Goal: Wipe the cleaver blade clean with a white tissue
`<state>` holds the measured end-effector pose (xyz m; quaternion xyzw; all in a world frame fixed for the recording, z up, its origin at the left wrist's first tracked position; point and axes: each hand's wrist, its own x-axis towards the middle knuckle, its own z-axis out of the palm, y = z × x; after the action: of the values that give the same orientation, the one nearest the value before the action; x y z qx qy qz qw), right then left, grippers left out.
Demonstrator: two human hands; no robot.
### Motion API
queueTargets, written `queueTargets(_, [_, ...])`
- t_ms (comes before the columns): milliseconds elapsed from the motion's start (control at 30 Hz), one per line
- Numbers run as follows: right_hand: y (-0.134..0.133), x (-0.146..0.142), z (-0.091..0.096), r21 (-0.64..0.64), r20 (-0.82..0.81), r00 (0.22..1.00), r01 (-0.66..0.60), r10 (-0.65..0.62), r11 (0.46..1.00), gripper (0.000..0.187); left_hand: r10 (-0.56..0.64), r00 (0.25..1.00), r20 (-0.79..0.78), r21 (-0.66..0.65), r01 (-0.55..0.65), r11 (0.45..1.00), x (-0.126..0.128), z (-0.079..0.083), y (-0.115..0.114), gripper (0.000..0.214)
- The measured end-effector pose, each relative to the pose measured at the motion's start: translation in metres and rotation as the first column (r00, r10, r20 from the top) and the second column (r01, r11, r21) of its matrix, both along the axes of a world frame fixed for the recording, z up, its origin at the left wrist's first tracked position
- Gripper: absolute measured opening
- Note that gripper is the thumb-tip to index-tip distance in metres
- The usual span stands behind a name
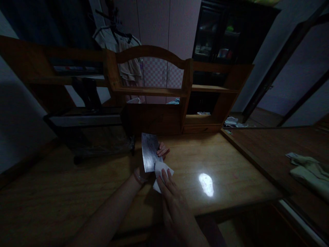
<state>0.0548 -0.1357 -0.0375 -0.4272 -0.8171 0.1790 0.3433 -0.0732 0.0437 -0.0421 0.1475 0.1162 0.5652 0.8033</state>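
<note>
A thin, shiny grey rectangular plate (149,151), metallic in look, is held up over the wooden desk (218,164). My left hand (162,150) reaches behind it, and its fingers curl around the right edge; the palm is hidden by the plate. My right hand (172,195) presses a folded white tissue (159,168) against the plate's lower right corner, with the fingers lying over the tissue. Part of the tissue hangs below the plate. Whether the plate has a handle cannot be seen.
A wooden shelf unit (151,90) stands along the desk's far side. At the left is a dark box-like object (97,137) with a black item (87,94) on top. To the right, a pale yellowish cloth (309,171) lies on a brown surface. The room is dim.
</note>
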Motion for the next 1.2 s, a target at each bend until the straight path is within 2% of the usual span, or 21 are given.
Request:
queueTargets(133, [-0.006,0.005,0.003,-0.017,0.025,0.999,-0.021,0.022,1.0,0.085,-0.041,0.998,0.049,0.063,0.038,0.997,0.001,0.001,-0.001,0.039])
queueTargets(300, [-0.017,0.013,0.008,-0.046,0.102,0.993,-0.045,0.05,0.998,0.084,-0.055,0.998,0.023,0.066,0.053,0.996,-0.001,0.003,-0.002,0.038])
queueTargets(400, [-0.023,0.02,0.005,-0.002,0.138,0.988,-0.072,0.072,0.997,0.086,-0.045,0.999,0.018,0.039,0.044,0.998,0.0,0.004,-0.002,0.039])
queueTargets(567, [-0.03,0.033,-0.007,0.149,0.211,0.976,-0.094,0.061,0.984,0.082,-0.033,0.999,0.013,0.01,0.032,0.999,0.001,0.008,-0.006,0.039])
queueTargets(767, [-0.036,0.038,-0.008,0.266,0.232,0.971,-0.125,0.062,0.956,0.082,-0.065,0.998,0.017,0.045,0.064,0.997,-0.002,0.001,-0.001,0.039])
queueTargets(867, [-0.039,0.042,-0.007,0.282,0.217,0.973,-0.14,0.08,0.949,0.083,-0.084,0.996,0.017,0.063,0.082,0.995,-0.002,0.0,0.0,0.04])
queueTargets(967, [-0.041,0.052,-0.007,0.222,0.159,0.98,-0.157,0.123,0.962,0.077,-0.055,0.998,0.029,0.052,0.054,0.997,-0.001,0.004,-0.003,0.038])
queueTargets(1033, [-0.041,0.059,-0.005,0.186,0.062,0.994,-0.105,0.095,0.977,0.069,-0.032,0.999,0.031,0.041,0.031,0.999,0.0,0.006,-0.005,0.038])
queueTargets(1133, [-0.038,0.064,0.001,0.15,-0.07,0.994,0.094,-0.085,0.984,0.061,-0.027,0.999,0.023,0.037,0.026,0.999,-0.001,0.005,-0.004,0.038])
queueTargets(1200, [-0.033,0.06,0.006,0.133,-0.108,0.98,0.179,-0.166,0.975,0.06,-0.042,0.999,0.013,0.033,0.041,0.999,-0.002,0.001,-0.001,0.039])
